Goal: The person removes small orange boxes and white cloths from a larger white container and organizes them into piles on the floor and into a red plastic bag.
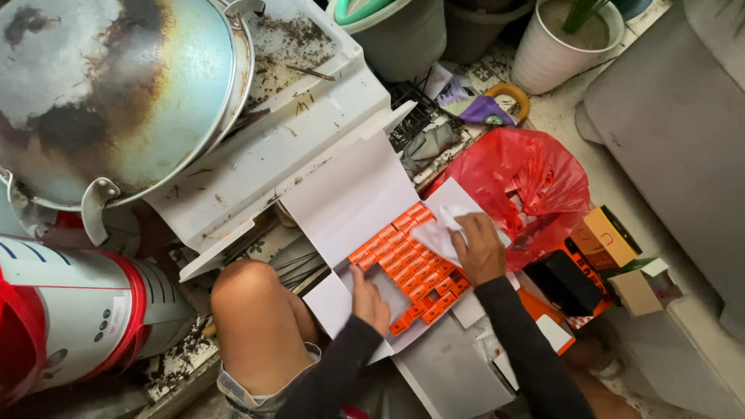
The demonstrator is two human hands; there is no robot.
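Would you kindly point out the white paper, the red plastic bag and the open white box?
white paper [436, 233], head view, on its crumpled middle.
red plastic bag [535, 174], head view, on its upper bulge.
open white box [349, 190], head view, on the raised lid flap.

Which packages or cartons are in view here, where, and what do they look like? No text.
White carton: centre, flaps open, flat.
Small orange boxes: packed in rows inside it.
White paper sheet: over the boxes, under the right hand.
Red plastic bag: right of the carton, crumpled.
Orange-and-black box: far right, tilted.
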